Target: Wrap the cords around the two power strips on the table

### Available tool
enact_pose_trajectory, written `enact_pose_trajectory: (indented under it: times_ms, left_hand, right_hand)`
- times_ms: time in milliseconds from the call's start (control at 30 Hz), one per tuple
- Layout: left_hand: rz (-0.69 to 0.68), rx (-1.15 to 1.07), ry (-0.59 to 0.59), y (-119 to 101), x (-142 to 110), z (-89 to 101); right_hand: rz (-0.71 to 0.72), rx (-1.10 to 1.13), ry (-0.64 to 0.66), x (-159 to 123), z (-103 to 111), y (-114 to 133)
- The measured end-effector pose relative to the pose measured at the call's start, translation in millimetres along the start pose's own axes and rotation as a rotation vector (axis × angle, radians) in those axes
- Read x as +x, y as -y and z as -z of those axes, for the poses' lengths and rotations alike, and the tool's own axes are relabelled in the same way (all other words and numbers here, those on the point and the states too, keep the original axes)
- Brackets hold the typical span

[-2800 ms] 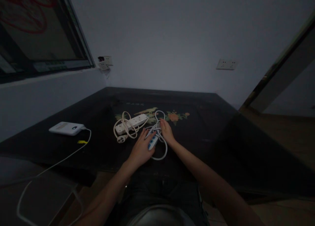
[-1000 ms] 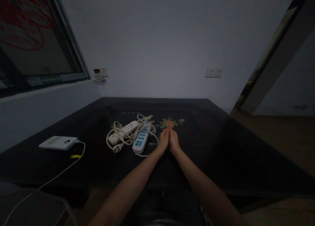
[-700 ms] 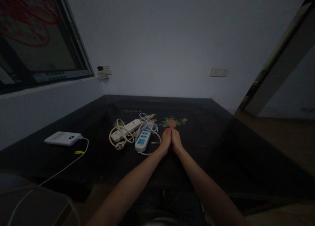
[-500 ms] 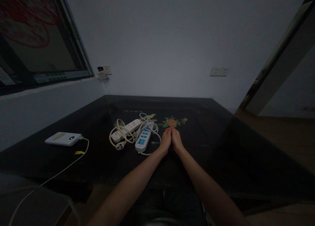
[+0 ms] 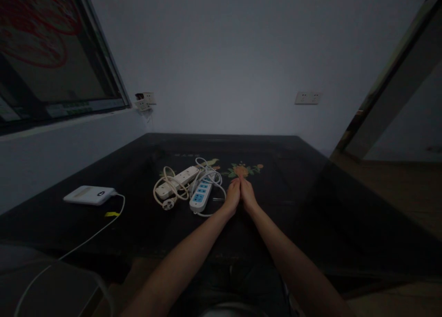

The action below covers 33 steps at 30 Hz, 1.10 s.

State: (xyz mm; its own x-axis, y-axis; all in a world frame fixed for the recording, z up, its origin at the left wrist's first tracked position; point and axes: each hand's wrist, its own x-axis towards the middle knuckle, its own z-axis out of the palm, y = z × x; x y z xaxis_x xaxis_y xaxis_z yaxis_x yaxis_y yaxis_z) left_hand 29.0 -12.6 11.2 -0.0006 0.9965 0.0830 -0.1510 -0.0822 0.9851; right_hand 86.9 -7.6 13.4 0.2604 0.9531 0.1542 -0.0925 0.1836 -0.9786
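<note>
My left hand (image 5: 233,197) and my right hand (image 5: 247,195) are pressed palm to palm over the dark table, fingers stretched forward and flat together. No object shows between them. Just left of my left hand lies a white power strip with blue sockets (image 5: 200,196), its white cord looped over its far end. Beside it, farther left, is a cream power strip (image 5: 177,181) wound in its own cord, with a round plug (image 5: 168,204) at its near end. The fingertips reach a painted flower (image 5: 241,170) on the tabletop.
A white power bank (image 5: 90,195) sits on the left of the black table (image 5: 311,215), its white cable (image 5: 88,239) running off the near edge. A yellow tag (image 5: 112,214) lies by the cable. Wall sockets (image 5: 308,98) are behind, and a window (image 5: 62,54) is at left.
The camera view has shifted very slightly. My hands stay pressed together in the same place, and the power strips have not moved.
</note>
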Motion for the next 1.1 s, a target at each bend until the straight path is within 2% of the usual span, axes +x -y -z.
enact_pose_trajectory:
  times_ms: [233,500,867,1100]
  left_hand:
    - [0.024,0.004,0.008,6.4,2.1,0.8]
    - [0.052,-0.027,-0.040,4.1,-0.3,-0.8]
    - [-0.010,-0.069,-0.035,-3.4,-8.0,-9.2]
    - [-0.040,-0.062,-0.017,-6.7,-7.9,-7.2]
  right_hand:
    - [-0.008,0.015,0.012,0.4,0.4,-2.5]
    - [0.021,0.011,0.001,3.4,0.5,-9.5]
    - [0.132,-0.027,-0.129,-2.2,-1.2,-13.5]
    - [0.135,-0.013,-0.126,-3.7,0.0,-14.3]
